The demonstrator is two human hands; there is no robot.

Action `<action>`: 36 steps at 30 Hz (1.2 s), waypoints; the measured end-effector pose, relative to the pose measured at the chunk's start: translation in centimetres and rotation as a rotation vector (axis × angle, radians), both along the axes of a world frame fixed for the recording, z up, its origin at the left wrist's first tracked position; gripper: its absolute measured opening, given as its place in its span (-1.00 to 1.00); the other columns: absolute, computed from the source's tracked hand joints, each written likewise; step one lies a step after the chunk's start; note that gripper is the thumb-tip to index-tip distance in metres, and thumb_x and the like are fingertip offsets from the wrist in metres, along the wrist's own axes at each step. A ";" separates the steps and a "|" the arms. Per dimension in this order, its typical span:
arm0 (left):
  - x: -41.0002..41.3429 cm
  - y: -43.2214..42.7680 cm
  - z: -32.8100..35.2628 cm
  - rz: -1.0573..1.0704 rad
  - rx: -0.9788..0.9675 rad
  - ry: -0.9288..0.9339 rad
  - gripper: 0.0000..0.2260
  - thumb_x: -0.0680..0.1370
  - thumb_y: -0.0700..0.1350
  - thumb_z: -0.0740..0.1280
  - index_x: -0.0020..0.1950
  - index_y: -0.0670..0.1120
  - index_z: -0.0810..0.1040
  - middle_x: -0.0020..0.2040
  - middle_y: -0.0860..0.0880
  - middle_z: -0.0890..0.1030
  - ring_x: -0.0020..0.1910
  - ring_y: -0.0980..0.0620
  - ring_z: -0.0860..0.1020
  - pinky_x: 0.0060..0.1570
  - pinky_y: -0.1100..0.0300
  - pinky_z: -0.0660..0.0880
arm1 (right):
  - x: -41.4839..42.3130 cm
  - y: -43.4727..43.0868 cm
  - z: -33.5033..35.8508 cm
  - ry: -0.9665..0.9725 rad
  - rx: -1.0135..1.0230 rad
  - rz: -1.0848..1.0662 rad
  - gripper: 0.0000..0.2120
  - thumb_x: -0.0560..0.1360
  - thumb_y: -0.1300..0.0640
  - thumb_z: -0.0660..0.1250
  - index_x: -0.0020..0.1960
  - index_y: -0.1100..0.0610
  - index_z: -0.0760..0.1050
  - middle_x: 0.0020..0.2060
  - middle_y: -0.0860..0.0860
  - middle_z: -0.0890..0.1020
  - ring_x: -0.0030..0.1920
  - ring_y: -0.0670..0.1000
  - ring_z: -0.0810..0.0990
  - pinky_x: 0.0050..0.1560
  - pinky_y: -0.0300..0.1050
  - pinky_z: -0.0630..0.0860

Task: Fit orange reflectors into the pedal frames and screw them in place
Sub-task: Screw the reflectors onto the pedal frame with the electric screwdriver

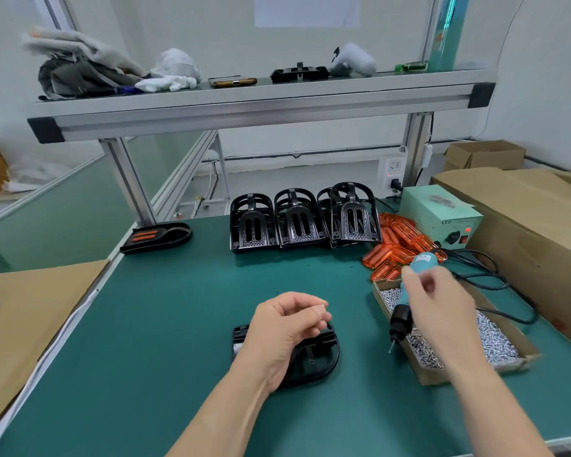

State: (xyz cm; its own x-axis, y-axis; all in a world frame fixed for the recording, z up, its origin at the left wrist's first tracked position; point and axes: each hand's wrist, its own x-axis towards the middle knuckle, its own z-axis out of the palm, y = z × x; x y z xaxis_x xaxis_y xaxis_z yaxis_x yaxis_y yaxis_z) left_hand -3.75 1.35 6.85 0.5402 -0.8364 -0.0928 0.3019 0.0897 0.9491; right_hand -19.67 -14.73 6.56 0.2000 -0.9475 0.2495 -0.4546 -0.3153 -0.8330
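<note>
A black pedal frame (314, 359) lies flat on the green mat at the front centre. My left hand (287, 328) hovers over it, fingers curled, pinching a small screw between thumb and forefinger. My right hand (439, 301) grips a teal electric screwdriver (406, 301), its bit pointing down over the left edge of a cardboard box of screws (495, 341). A pile of orange reflectors (393, 249) lies behind that box. Several black pedal frames (297, 219) stand in a row at the back. One pedal with orange reflectors fitted (155, 237) lies at the back left.
A green power supply box (442, 214) stands at the back right, its black cable (485, 278) looping across the mat. Big cardboard boxes (524, 219) line the right side, and cardboard (30, 311) covers the left. An aluminium shelf (261, 103) spans overhead.
</note>
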 end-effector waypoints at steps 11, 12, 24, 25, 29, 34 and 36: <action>0.4 0.3 -1.2 0.050 0.093 -0.034 -0.91 0.47 -0.39 0.44 -0.11 -0.22 0.65 -0.18 -0.21 0.70 -0.28 0.02 0.64 -0.24 0.29 0.56 | 0.9 -3.9 -2.5 -0.401 0.621 -0.018 -0.56 0.50 0.03 0.49 0.20 0.31 0.48 -0.10 0.21 0.61 -0.21 0.13 0.55 -0.24 -0.06 0.46; 0.4 0.4 -1.2 0.056 0.095 -0.033 -0.91 0.47 -0.38 0.44 -0.12 -0.22 0.65 -0.19 -0.21 0.70 -0.28 0.02 0.64 -0.25 0.29 0.56 | 0.9 -3.9 -2.5 -0.483 0.668 -0.004 -0.62 0.51 0.08 0.47 0.17 0.32 0.50 -0.11 0.24 0.61 -0.19 0.13 0.56 -0.20 -0.03 0.48; 1.3 1.7 -1.9 0.122 0.158 -0.086 -0.94 0.56 -0.27 0.39 -0.05 -0.20 0.67 -0.14 -0.15 0.72 -0.22 0.04 0.65 -0.18 0.24 0.57 | 3.5 0.3 3.4 -1.232 0.748 0.319 -0.74 0.53 -0.13 0.36 -0.03 0.07 0.54 -0.35 -0.02 0.49 -0.41 -0.10 0.41 -0.42 -0.28 0.34; 1.5 1.8 -1.9 0.129 0.157 -0.085 -0.94 0.56 -0.28 0.39 -0.05 -0.20 0.67 -0.13 -0.16 0.72 -0.22 0.04 0.65 -0.18 0.25 0.57 | 3.8 0.5 3.8 -1.241 0.724 0.341 -0.78 0.55 -0.08 0.35 -0.01 0.08 0.54 -0.31 -0.01 0.51 -0.38 -0.09 0.43 -0.39 -0.27 0.36; 2.1 2.3 -2.0 0.135 0.145 -0.060 -0.92 0.55 -0.32 0.38 -0.06 -0.21 0.67 -0.13 -0.21 0.71 -0.21 0.01 0.65 -0.20 0.26 0.58 | 6.0 2.1 4.8 -1.264 0.606 0.344 -0.83 0.49 0.20 0.43 0.02 0.12 0.47 -0.23 0.00 0.51 -0.33 -0.08 0.47 -0.36 -0.28 0.45; 1.7 2.7 -2.2 0.103 0.156 -0.008 -0.87 0.56 -0.33 0.37 -0.11 -0.17 0.69 -0.12 -0.22 0.71 -0.21 0.01 0.64 -0.20 0.26 0.57 | 8.9 4.2 5.2 -1.280 0.456 0.218 -0.80 0.50 0.27 0.44 -0.16 0.07 0.45 -0.47 -0.07 0.54 -0.46 -0.10 0.48 -0.41 -0.28 0.44; 1.6 2.9 -2.2 0.101 0.152 0.012 -0.84 0.56 -0.33 0.36 -0.14 -0.16 0.70 -0.12 -0.23 0.71 -0.23 0.02 0.64 -0.22 0.27 0.57 | 9.7 4.8 5.2 -1.289 0.384 0.169 -0.79 0.50 0.28 0.43 -0.18 0.07 0.44 -0.50 -0.06 0.52 -0.50 -0.09 0.44 -0.42 -0.27 0.43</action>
